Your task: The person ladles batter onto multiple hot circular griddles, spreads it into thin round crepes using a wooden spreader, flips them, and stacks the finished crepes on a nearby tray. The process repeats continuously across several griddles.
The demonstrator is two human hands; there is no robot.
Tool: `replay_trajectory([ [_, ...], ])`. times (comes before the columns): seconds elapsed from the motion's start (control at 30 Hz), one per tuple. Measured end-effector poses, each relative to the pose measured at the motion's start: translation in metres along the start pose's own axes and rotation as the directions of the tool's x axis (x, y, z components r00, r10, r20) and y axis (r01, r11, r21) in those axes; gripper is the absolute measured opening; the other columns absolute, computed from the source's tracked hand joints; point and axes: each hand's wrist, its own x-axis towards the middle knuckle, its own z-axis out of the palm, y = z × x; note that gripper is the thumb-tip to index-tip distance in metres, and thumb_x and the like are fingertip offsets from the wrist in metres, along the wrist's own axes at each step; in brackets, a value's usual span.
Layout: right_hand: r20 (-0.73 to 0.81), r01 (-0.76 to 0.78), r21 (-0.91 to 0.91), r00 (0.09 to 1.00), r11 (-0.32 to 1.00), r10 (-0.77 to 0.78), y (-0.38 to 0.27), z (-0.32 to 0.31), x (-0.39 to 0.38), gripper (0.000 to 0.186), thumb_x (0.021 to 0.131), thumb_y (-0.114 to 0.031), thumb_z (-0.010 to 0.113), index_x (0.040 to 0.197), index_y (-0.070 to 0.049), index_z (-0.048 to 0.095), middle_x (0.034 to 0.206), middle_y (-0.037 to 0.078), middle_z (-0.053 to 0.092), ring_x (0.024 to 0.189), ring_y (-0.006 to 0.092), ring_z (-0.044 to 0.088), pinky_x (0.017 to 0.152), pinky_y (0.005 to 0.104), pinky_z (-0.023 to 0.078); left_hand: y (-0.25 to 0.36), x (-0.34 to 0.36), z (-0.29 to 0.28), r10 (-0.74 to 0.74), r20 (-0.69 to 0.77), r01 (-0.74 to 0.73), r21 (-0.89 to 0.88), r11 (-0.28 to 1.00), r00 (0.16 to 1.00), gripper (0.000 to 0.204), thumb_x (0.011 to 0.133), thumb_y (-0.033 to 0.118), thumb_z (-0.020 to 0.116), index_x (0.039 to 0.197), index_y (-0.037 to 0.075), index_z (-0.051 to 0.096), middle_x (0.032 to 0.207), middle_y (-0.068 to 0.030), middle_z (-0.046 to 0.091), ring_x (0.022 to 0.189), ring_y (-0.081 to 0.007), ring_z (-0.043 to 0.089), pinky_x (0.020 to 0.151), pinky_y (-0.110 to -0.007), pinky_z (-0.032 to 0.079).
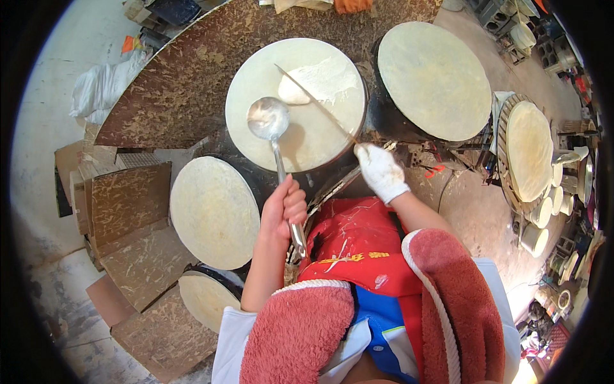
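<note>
My bare left hand (286,206) is closed around the handle of a metal ladle (267,118). The ladle's round bowl has whitish residue in it and hangs over the near left part of a round, pale-topped griddle (252,75). In a white glove, my right hand (382,171) grips the near end of a long, thin spatula-like blade (312,98) beside the griddle's near right edge. That blade slants up and left across white batter (329,78), which forms a rounded mound at its left and thins out unevenly to the right. Whether the blade touches the batter I cannot tell.
Other round, pale-covered griddles stand at right (435,80), at left (215,212) and lower left (208,299). A splattered brown board (182,83) curves behind. Batter-streaked cardboard (131,198) lies at left. At far right, a slatted round rack (507,160) carries a pale sheet (529,152).
</note>
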Motion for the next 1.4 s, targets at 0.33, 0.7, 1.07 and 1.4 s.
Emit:
replay_trajectory([
  [0.33, 0.063, -0.077, -0.048, 0.995, 0.996, 0.080, -0.019, 0.002, -0.004, 0.047, 0.098, -0.042, 0.037, 0.115, -0.007, 0.063, 0.111, 0.020, 0.064, 0.108, 0.0374, 0.058, 0.095, 0.0445, 0.044, 0.044, 0.029, 0.024, 0.237, -0.148, -0.165, 0.383, 0.909, 0.960, 0.021, 0.103, 0.023, 0.043, 0.086, 0.009, 0.045, 0.060, 0.0053, 0.035, 0.046, -0.0056, 0.032, 0.043, -0.024, 0.031],
  [0.7, 0.242, -0.252, 0.384, 0.956, 0.889, 0.166, 0.003, 0.044, -0.018, 0.050, 0.096, -0.046, 0.043, 0.099, -0.005, 0.070, 0.069, 0.004, 0.062, 0.061, 0.0139, 0.054, 0.060, 0.0310, 0.044, 0.015, 0.062, 0.042, 0.325, -0.343, -0.140, 0.468, 0.873, 0.881, 0.021, 0.102, 0.023, 0.044, 0.086, 0.011, 0.040, 0.059, 0.0042, 0.036, 0.046, -0.0085, 0.034, 0.045, -0.029, 0.038],
  [1.07, -0.018, 0.199, -0.020, 0.980, 0.980, -0.200, 0.003, -0.047, 0.054, 0.041, 0.095, -0.039, 0.048, 0.105, -0.002, 0.065, 0.090, 0.024, 0.066, 0.090, 0.0382, 0.065, 0.076, 0.0446, 0.050, -0.011, 0.016, 0.022, 0.258, 0.484, -0.134, -0.275, 0.952, 0.836, 0.028, 0.106, 0.029, 0.026, 0.090, 0.010, 0.038, 0.053, 0.0053, 0.027, 0.036, -0.0056, 0.027, 0.032, -0.024, 0.028],
  [1.4, 0.087, 0.499, -0.249, 0.865, 0.830, -0.494, 0.054, -0.059, 0.088, 0.033, 0.097, -0.032, 0.050, 0.111, -0.005, 0.063, 0.090, 0.023, 0.066, 0.082, 0.0402, 0.064, 0.073, 0.0469, 0.051, -0.080, -0.054, 0.005, 0.569, 0.161, -0.468, -0.416, 0.780, 0.806, 0.027, 0.106, 0.029, 0.032, 0.089, 0.011, 0.041, 0.053, 0.0063, 0.027, 0.036, -0.0047, 0.027, 0.031, -0.023, 0.029],
])
